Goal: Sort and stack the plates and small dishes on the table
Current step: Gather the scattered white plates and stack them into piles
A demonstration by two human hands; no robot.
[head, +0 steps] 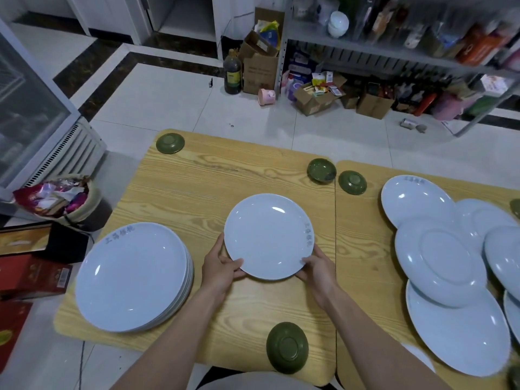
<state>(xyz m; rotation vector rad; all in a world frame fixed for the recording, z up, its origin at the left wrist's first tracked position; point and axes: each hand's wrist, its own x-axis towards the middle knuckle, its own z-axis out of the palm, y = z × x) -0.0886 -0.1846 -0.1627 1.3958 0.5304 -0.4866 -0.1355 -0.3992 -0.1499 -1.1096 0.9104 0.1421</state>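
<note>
A pale blue plate (268, 235) is in the middle of the wooden table (197, 181), right side up. My left hand (222, 267) grips its near left rim and my right hand (316, 267) grips its near right rim, thumbs on top. A neat stack of blue plates (132, 277) stands at the left. Several loose blue plates (439, 260) overlap at the right, some face down. Small green dishes lie scattered: one face down at the front edge (287, 347), one at the far left corner (170, 143), one upright (321, 170) and one face down (352, 182) near the table's seam.
A second table (363, 249) joins on the right. A full waste bin (60, 199) and red boxes (31, 274) sit on the floor at the left. Shelves (394, 52) and cardboard boxes line the far wall.
</note>
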